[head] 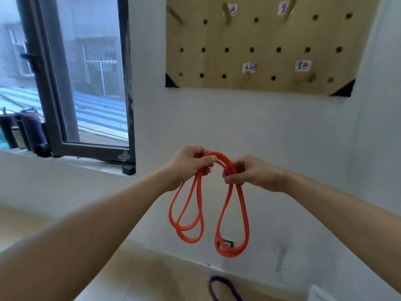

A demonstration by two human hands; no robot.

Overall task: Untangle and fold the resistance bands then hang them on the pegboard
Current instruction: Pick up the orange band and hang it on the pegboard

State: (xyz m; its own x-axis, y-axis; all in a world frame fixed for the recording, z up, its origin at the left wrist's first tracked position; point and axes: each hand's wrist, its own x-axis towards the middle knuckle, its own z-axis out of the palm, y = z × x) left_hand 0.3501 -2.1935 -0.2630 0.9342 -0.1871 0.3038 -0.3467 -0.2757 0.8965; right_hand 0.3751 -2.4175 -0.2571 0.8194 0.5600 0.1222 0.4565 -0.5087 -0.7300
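White wall (217, 127) with a pegboard (238, 33), its labels (249, 67) too blurry to read; below it, left hand (191, 164) and right hand (256, 173) grip the orange band (220, 155).

On the pegboard (238, 33), in the upper right of the frame, purple handwriting is carried by four white tags: upper left tag (232, 10), upper right tag (283, 8), lower left tag (249, 67), lower right tag (303, 65). None of it can be read.
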